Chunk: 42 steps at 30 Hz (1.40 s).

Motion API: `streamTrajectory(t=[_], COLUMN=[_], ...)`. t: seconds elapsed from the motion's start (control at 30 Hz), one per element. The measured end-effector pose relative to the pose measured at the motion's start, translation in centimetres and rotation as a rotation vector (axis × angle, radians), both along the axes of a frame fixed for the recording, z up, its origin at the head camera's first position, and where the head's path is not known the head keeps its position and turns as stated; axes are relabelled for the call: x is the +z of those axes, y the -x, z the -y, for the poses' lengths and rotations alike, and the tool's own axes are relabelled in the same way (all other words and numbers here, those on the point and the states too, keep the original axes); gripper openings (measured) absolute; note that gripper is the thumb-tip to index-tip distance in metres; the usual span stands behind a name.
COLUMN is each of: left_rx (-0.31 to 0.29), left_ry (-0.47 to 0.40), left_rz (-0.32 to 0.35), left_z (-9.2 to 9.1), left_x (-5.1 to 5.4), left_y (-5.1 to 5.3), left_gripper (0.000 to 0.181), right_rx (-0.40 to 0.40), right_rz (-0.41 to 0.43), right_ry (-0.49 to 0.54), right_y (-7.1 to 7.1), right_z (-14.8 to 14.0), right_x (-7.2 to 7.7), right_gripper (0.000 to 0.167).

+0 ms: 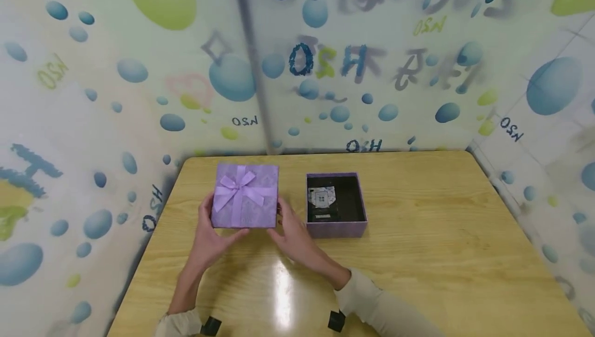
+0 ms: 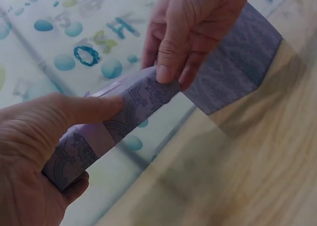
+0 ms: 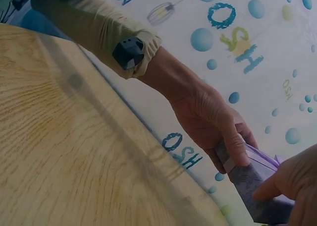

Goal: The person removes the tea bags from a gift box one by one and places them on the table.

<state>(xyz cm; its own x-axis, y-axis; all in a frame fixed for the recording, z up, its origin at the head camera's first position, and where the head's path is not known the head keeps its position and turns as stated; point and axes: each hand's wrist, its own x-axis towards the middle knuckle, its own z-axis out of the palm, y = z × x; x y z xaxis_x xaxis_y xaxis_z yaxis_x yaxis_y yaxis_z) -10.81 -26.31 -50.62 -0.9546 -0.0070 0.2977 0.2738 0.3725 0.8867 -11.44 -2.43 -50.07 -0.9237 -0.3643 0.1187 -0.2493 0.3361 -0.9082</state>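
A purple box lid (image 1: 265, 213) with a lilac ribbon bow is held above the left part of the table. The left hand (image 1: 209, 241) grips its left and near edge, thumb on the near side. On the lid's right edge is the right hand (image 1: 297, 239), its thumb near the front corner. In the left wrist view both thumbs press the patterned side of the lid (image 2: 138, 104). To the right of the lid stands the uncovered purple box (image 1: 337, 230), with a black interior and a small card with a printed square (image 1: 322, 198) inside at the left.
The wooden table (image 1: 432, 233) extends to the right of the box and toward the person. Walls (image 1: 186, 68) with blue and green drop shapes stand behind and at both sides. Small black devices sit at the left cuff (image 1: 211, 326) and the right cuff (image 1: 337, 321).
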Motion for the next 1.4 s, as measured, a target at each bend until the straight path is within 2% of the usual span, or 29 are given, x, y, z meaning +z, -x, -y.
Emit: streamTrajectory(t=[0.3,0.6,0.8,1.07,1.4], left_rx=[0.017,0.023,0.032,0.075,0.097], left_ry=[0.028,0.08,0.104,0.235,0.232], left_rz=[-0.022,0.095,0.154,0.127,0.151], left_z=[0.9,3.2,4.1,4.8,5.7], left_x=[-2.3,-3.9,-4.4,-4.8,-6.1], left_y=[0.6,1.3,1.3,2.0,2.3], left_gripper=[0.117,0.115,0.113,0.107,0.108], right_rx=[-0.023,-0.006,0.012,-0.045,-0.052], right_rz=[0.009,0.003,0.052,-0.007,-0.045], right_ry=[-0.003,0.018,0.068,-0.059,-0.157], right_y=[0.8,2.3,2.7,3.2,3.5], right_z=[1.0,3.0,3.7,4.3,4.9], right_x=[-2.0,-4.8,-5.9,-6.5,-6.8], right_gripper=[0.088,0.083,0.081,0.08,0.081])
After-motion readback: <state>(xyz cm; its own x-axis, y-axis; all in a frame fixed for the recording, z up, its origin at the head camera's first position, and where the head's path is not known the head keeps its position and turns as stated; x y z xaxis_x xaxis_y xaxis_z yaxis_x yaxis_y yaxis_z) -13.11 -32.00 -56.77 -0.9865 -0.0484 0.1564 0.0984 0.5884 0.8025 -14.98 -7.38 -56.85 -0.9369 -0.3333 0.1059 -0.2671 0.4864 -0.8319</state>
